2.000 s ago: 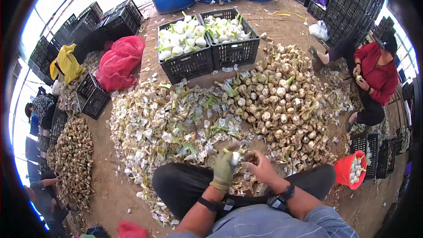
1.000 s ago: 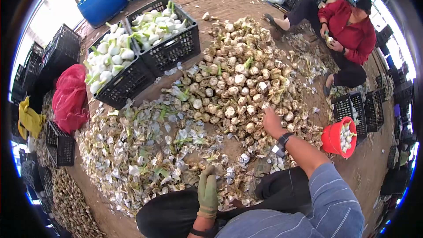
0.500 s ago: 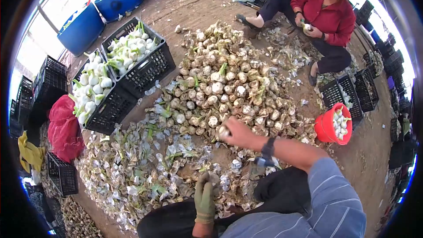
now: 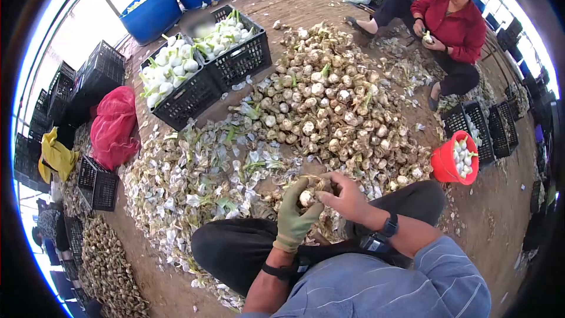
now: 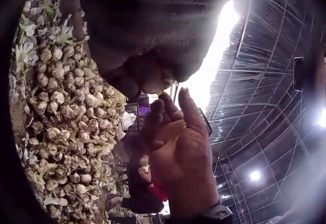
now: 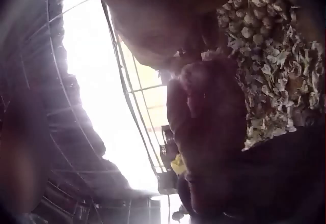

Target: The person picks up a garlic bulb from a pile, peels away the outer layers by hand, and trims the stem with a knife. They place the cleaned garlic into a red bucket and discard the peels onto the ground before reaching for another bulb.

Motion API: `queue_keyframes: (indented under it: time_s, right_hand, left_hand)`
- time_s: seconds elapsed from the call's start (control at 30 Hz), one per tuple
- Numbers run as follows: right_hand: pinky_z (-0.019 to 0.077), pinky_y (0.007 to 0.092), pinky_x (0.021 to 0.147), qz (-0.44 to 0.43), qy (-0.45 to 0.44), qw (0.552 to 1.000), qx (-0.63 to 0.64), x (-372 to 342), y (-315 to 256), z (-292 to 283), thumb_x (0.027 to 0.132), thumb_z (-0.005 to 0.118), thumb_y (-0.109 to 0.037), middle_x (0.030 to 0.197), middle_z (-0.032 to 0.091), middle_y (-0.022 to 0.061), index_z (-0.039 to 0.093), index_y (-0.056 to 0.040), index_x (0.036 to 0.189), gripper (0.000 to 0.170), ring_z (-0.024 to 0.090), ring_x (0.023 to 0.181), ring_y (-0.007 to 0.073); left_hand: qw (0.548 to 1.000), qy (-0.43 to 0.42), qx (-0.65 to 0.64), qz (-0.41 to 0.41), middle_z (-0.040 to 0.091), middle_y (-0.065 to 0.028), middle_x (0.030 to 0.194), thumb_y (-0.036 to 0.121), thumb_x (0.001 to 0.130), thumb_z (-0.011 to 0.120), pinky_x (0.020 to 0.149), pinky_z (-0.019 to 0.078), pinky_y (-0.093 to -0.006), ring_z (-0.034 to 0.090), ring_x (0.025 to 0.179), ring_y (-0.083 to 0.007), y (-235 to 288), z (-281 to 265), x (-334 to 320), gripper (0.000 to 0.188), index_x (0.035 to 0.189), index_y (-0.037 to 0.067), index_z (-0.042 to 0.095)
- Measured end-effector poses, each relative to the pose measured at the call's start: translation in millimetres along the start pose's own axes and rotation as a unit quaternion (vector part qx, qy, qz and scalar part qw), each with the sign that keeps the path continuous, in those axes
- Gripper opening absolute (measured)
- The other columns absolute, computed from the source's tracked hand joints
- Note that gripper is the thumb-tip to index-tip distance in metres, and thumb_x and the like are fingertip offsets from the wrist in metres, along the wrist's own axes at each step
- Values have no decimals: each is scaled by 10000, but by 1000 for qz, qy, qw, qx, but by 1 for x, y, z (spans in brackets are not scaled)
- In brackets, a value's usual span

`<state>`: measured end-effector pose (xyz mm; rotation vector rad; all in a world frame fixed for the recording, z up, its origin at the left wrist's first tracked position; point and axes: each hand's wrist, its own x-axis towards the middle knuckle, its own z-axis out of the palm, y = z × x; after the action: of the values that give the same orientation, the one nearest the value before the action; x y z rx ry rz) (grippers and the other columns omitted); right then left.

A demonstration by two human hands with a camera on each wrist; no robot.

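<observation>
- The garlic bulb (image 4: 306,198) was held between the two hands, in front of the seated person and above the folded legs.
- The left hand (image 4: 293,221), in a greenish glove, gripped this bulb from its 7 o'clock side, with the fingers bent around it.
- The right hand (image 4: 353,203), without glove, had its grip closed on the bulb from the 3 o'clock side, thumb and fingers bent onto it; whether the tips pulled at the skin, I could not tell, because the wrist views were too dark there.
- The step in hand was, in my judgement, the stripping of the dirty outer skin. The next move seemed to call for a firm left grip while the right fingers pull the skin away.
- At 12 to 1 o'clock from the bulb lay the heap of unpeeled garlic (image 4: 329,112); at 9 to 10 o'clock spread the loose skins (image 4: 170,179).
- Between 10 and 11 o'clock two black crates (image 4: 185,108) carried whitish bulbs; between 2 and 3 o'clock stood a red bucket (image 4: 442,165), also with such bulbs.
- The floor (image 4: 477,215) was brown and littered with scraps.
- Farther, between 1 and 2 o'clock, another person (image 4: 453,26) in red sat; blue tubs (image 4: 154,17) stood near 11 o'clock.
</observation>
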<state>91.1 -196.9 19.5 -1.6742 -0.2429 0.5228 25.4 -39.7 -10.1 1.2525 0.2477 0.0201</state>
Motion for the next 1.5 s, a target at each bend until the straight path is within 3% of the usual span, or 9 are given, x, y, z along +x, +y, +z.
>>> queue_keyframes:
  time_s: [0.1,0.37,0.47,0.6,0.63,0.87,1.03,1.4,1.5]
  right_hand:
    - [494,253,768,37,4,999,-34,-12,-6,6,883,681,-147,990,632,18,578,-6,1198,360,569,894,64]
    - [519,330,744,-13,93,995,18,-23,67,28,885,612,-187,961,649,131,557,57,1201,403,598,832,154]
    - [534,336,783,-19,67,996,62,-37,22,18,896,575,-168,1038,637,143,493,99,1277,472,605,908,178]
    - [332,383,1136,77,15,996,42,-49,6,1,930,609,-320,1431,434,282,307,84,1464,735,419,1354,344]
    - [348,416,1122,57,30,998,-17,-46,24,5,940,603,-325,1441,422,272,306,64,1472,722,423,1349,354]
    - [370,441,1081,-21,-46,998,25,-38,47,-10,932,618,-270,1440,423,246,324,44,1468,686,413,1344,342]
    - [344,434,1111,-4,-128,991,26,-47,33,-38,929,627,-274,1487,371,228,334,27,1468,683,377,1375,323]
    - [424,467,941,-73,22,997,-27,-37,59,-16,935,652,-384,1205,560,243,521,18,1286,550,538,1120,393]
    - [431,471,876,-158,63,985,-23,-33,69,-9,931,658,-322,1097,581,221,559,7,1176,421,552,1023,399]
  left_hand:
    - [950,2,245,193,604,-160,1228,90,750,783,944,494,-358,610,1096,-276,8,-2,-6,641,1327,-18,526]
    - [813,17,469,344,641,-190,1196,146,746,774,945,487,-441,595,1121,-381,20,11,-21,566,1266,12,597]
    - [837,6,422,348,664,-194,1132,189,771,773,931,489,-431,629,1040,-363,0,10,-18,531,1233,-12,608]
    - [978,-37,164,123,563,-143,1314,16,785,753,1004,464,-352,572,1166,-238,-12,17,-22,618,1347,-26,500]
    - [969,-26,212,127,553,-145,1330,170,834,762,1013,464,-380,566,1180,-244,-18,14,-21,623,1361,-17,487]
    - [989,-67,129,-37,586,-159,1248,14,919,670,779,546,-313,625,968,-212,-1,19,-26,547,1418,28,445]
    - [988,-140,9,-59,564,-170,1271,86,930,661,818,536,-300,615,1025,-212,-1,20,-27,557,1428,21,421]
    - [985,-111,112,-66,515,-194,1349,193,851,770,880,532,-226,608,1106,-208,-12,19,-21,686,1421,16,429]
    - [995,-78,33,-54,626,-145,1062,147,873,740,808,542,-253,640,960,-196,-35,-3,-14,485,1281,-14,535]
